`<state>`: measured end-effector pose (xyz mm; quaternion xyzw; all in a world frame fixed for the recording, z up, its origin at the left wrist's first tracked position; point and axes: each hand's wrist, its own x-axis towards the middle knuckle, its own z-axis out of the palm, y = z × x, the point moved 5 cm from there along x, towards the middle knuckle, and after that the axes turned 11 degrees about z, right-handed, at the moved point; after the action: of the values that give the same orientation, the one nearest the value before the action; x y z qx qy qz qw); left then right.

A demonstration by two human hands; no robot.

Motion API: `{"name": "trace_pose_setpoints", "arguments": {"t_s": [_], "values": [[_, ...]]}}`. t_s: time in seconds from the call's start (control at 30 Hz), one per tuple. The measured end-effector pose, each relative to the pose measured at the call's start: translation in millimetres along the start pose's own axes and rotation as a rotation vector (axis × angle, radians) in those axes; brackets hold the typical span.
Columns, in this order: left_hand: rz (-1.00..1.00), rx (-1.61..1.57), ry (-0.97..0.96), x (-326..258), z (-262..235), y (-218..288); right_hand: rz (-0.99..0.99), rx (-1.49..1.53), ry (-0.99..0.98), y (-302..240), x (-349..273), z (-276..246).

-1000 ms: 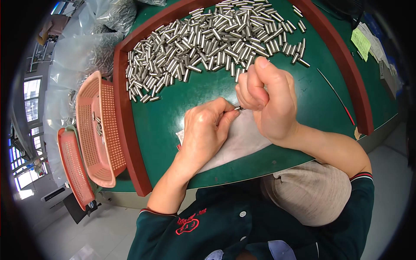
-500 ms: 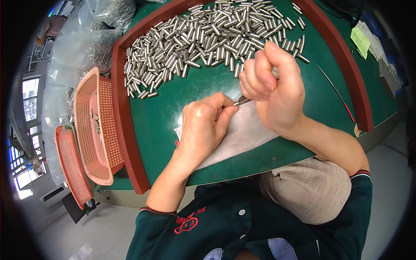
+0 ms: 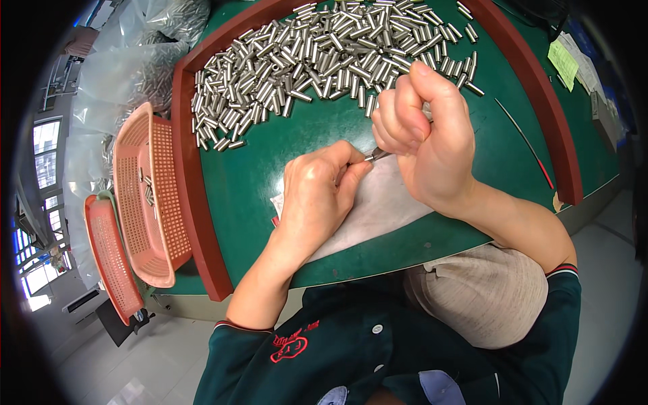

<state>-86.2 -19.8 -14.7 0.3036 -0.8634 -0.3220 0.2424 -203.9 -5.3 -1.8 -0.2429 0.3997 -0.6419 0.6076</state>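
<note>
From my end, the left hand (image 3: 314, 192) pinches a metal cylinder (image 3: 369, 158) at its two o'clock; the right hand (image 3: 432, 145) clenches a slim tool (image 3: 381, 154) that seems to meet it. Overpushing could skid the tool leftward or pop the cylinder loose.

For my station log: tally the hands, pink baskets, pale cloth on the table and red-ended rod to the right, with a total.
Hands (left hand, right hand): 2
Pink baskets (wider basket, narrower basket): 2
Pale cloth: 1
Red-ended rod: 1
Total: 6
</note>
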Motion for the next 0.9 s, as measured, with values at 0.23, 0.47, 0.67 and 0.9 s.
{"name": "trace_pose_setpoints", "arguments": {"t_s": [0.23, 0.47, 0.67, 0.9], "values": [[-0.009, -0.021, -0.001, 0.6, 0.9, -3.5, -0.041, -0.081, -0.024, 2.0, -2.7, 4.7], [0.017, -0.041, 0.030, 5.4, 0.7, -0.9, -0.160, -0.163, -0.064, 0.6, -6.1, 10.5], [-0.081, -0.056, 0.018, 0.1, -9.6, -0.5, -0.052, 0.036, -0.067, 7.6, -4.1, -1.4], [-0.373, -1.658, 0.062, -2.9, -6.8, -33.2, 0.003, 0.046, -0.052, 6.0, 0.6, -3.4]]}}
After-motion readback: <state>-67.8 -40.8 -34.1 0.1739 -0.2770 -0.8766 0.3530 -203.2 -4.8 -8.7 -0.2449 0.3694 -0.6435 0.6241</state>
